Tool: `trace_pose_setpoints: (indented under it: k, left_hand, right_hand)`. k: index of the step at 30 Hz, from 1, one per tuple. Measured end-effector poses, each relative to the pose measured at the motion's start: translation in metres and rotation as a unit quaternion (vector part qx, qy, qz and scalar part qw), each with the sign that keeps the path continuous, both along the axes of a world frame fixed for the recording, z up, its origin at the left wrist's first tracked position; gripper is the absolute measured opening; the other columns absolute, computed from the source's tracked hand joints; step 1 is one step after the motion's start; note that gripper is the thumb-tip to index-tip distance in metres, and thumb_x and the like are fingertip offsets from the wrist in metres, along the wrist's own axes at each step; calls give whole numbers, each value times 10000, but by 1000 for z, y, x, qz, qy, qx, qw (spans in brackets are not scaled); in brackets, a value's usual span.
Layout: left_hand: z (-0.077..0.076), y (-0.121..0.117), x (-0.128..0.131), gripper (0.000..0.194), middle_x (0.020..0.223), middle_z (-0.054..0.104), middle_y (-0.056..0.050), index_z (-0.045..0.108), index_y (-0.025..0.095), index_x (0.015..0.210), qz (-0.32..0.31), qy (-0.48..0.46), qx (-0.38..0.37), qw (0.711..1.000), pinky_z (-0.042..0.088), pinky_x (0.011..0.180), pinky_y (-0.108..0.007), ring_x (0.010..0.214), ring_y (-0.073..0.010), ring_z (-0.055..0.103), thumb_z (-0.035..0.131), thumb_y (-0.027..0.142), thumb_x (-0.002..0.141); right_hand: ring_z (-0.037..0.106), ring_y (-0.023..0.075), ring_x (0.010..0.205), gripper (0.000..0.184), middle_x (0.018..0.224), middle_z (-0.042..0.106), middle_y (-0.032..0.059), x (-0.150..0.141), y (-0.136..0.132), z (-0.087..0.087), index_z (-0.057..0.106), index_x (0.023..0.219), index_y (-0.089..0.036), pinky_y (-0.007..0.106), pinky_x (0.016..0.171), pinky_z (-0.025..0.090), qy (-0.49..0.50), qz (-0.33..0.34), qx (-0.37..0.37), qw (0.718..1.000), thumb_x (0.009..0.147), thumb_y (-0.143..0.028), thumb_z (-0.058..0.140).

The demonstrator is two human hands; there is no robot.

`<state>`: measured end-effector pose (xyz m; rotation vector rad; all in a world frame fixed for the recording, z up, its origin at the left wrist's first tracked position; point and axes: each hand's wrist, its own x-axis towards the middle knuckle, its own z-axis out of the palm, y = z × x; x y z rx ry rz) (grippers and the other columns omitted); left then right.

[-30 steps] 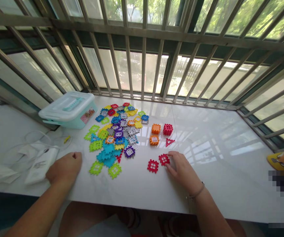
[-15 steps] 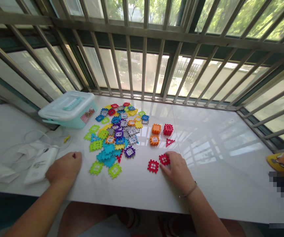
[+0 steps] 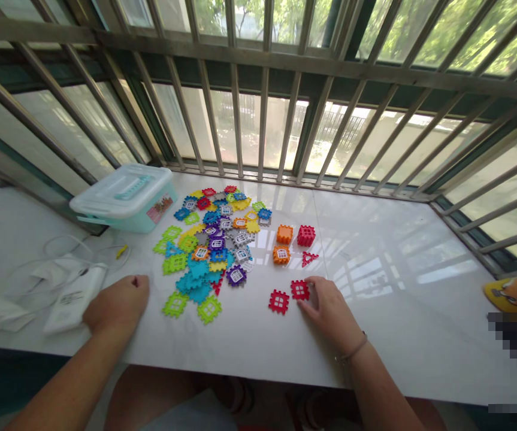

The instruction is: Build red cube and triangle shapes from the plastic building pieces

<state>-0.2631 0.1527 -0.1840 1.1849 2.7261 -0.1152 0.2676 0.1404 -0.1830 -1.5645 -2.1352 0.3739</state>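
My right hand [image 3: 330, 308] is at the right edge of a red square window tile [image 3: 300, 290] lying flat on the table. Its thumb and forefinger are apart, close to the tile's corners; whether they still touch it is hard to see. Just left of that tile lies another red window tile [image 3: 278, 302], with a narrow gap between the two. My left hand [image 3: 121, 302] rests on the table as a closed fist beside a white power bank-like box [image 3: 73, 299], and nothing shows in it. Farther back are a red tile stack [image 3: 305, 236] and a red triangle frame [image 3: 309, 258].
Two orange tile stacks [image 3: 284, 234] stand left of the red stack. A spread pile of mixed coloured tiles [image 3: 199, 269] covers the middle left. Behind it sits a lidded teal box [image 3: 123, 197]. White cables [image 3: 51, 242] lie at left; metal bars [image 3: 262, 120] line the back.
My right hand has shifted slightly right, and its fingers cover less of the red window tile. That tile has turned a little straighter. My left hand has stayed put.
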Motion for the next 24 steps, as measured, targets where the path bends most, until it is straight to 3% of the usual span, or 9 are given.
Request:
trace_pose_setpoints:
  k: [15,24]
  left_hand:
    - [3,1,2,667,1210,765,-279,817,154,1229,1,-6,-10,1000,570,804,-505,1072,-456,732,296,539,1072]
    - [4,1,3,660,1181,769,-271,820,159,1210,-3,-3,-10,1000,571,803,-498,1066,-447,733,300,541,1072]
  right_hand:
    - [673,384,1213,488,1330,717,166,-24,-11,-14,569,1413,-231,595,1041,567,-21,-66,58,996,1001,-445,717]
    - [675,375,1192,462,1301,712,164,-24,-9,-8,561,1420,-249,597,1040,578,26,-77,75,994,1017,-434,691]
